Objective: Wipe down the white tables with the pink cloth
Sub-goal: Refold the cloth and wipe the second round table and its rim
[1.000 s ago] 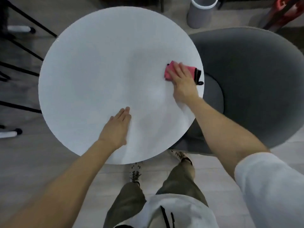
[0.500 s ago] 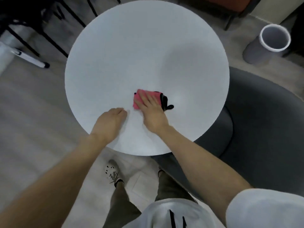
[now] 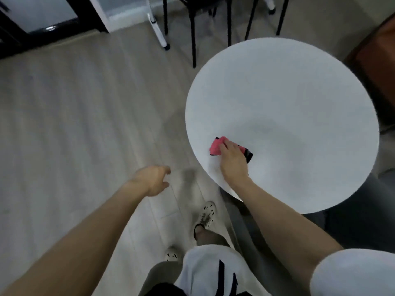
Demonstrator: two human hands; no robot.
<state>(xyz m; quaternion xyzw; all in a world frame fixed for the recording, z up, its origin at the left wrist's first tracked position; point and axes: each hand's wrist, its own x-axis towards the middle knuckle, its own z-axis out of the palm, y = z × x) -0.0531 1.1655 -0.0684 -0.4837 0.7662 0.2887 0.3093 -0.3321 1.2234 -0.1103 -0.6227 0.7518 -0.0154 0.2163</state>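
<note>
Fingers (image 3: 224,147) of the right hand (image 3: 232,161) curl down over the cloth (image 3: 215,148) and grip it, bunching the pink fabric under the knuckles and pressing it onto the table (image 3: 299,99). Pink folds stick out just past the fingertips, and a black edge of the cloth shows on the little-finger side of the hand. The cloth lies on the near left part of the round white top. The rim curves past just left of the fingertips, and the wrist crosses it close behind them. The rest of the top spreads away ahead and to the right of the fingers. Well to the left of that grip and off the table, the left hand (image 3: 152,180) hangs in the air over the floor (image 3: 74,124), its fingers loosely curled and holding nothing. Both forearms are bare, and a white sleeve (image 3: 352,272) covers the right upper arm. Behind and below the hands are two pale shoes (image 3: 206,214) with dark holes, standing on the light planks, and a white shirt (image 3: 205,272) with black stripes. Far ahead of the fingers, beyond the table's far rim, stand thin black chair legs (image 3: 193,39) and a slanted white leg (image 3: 158,33) with a dark tip. To the right of the fingers, past the table, is a brown piece of furniture (image 3: 380,60), too blurred to make out. A dark grey seat (image 3: 363,210) sits below the near right rim.
</note>
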